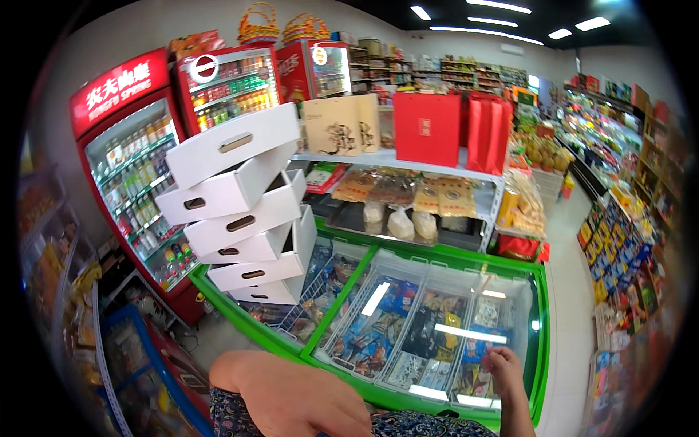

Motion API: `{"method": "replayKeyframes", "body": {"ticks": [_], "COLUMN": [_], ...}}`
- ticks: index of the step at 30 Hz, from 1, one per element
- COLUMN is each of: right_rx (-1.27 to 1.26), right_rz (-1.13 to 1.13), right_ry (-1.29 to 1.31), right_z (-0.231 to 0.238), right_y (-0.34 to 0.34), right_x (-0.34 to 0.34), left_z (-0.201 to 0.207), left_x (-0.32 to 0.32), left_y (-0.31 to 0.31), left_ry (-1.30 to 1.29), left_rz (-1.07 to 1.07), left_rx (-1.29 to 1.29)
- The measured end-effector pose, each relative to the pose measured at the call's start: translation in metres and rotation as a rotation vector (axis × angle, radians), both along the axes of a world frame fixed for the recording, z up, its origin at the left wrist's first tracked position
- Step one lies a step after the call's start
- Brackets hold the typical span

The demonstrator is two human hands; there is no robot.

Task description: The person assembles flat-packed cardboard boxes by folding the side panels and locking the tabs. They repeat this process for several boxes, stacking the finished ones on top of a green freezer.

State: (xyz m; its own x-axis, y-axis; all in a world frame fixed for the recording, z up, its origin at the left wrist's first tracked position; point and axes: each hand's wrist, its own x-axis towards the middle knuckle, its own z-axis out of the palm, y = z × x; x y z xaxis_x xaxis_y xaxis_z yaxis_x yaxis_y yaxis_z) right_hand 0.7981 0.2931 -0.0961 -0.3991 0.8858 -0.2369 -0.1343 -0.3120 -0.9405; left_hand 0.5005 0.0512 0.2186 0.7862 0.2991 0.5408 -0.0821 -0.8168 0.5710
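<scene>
My right hand (502, 368) is raised over the right part of a green-rimmed chest freezer (542, 320). Its thumb and fingers are pinched together, and whatever they hold, if anything, is too small to name. Close to the camera at the lower edge, my left arm bends across in front of me. Of my left hand (331, 408) only a part shows, with the fingers hidden. Through the glass lid (389, 291) several baskets of packaged frozen goods show. A leaning stack of white cardboard boxes (240, 226) with handle holes stands on the freezer's left part.
Behind the freezer, a metal shelf (364, 159) carries beige gift bags (331, 127), red gift bags (426, 131) and packaged foods. Red drink coolers (138, 160) line the left. A blue-edged freezer (138, 364) sits at lower left. Along the right runs an aisle (571, 291) beside stocked shelves.
</scene>
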Motion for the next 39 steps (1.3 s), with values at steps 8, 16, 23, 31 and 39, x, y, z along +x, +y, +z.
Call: {"method": "replayKeyframes", "body": {"ticks": [8, 16, 23, 31, 39], "right_rx": [0.672, 0.942, 0.810, 0.764, 0.787], "right_rz": [0.463, 0.510, 0.372, 0.518, 0.555], "right_ry": [0.024, 0.116, 0.153, 0.309, 0.354], "right_z": [0.180, 0.332, 0.361, 0.368, 0.369], "right_y": [0.058, 0.055, 0.074, 0.050, 0.061], "right_x": [-0.221, -0.493, -0.600, -0.608, -0.613], "left_z": [0.000, 0.043, 0.032, 0.033, 0.030], "left_x": [-0.181, -0.389, -0.424, -0.433, -0.442], "left_y": [-0.051, -0.023, -0.005, -0.011, -0.018], "left_ry": [-0.261, -0.383, -0.539, -0.468, -0.430], "left_rz": [1.655, 2.308, 2.205, 2.267, 2.246], "left_rx": [0.641, 0.760, 0.785, 0.750, 0.829]}}
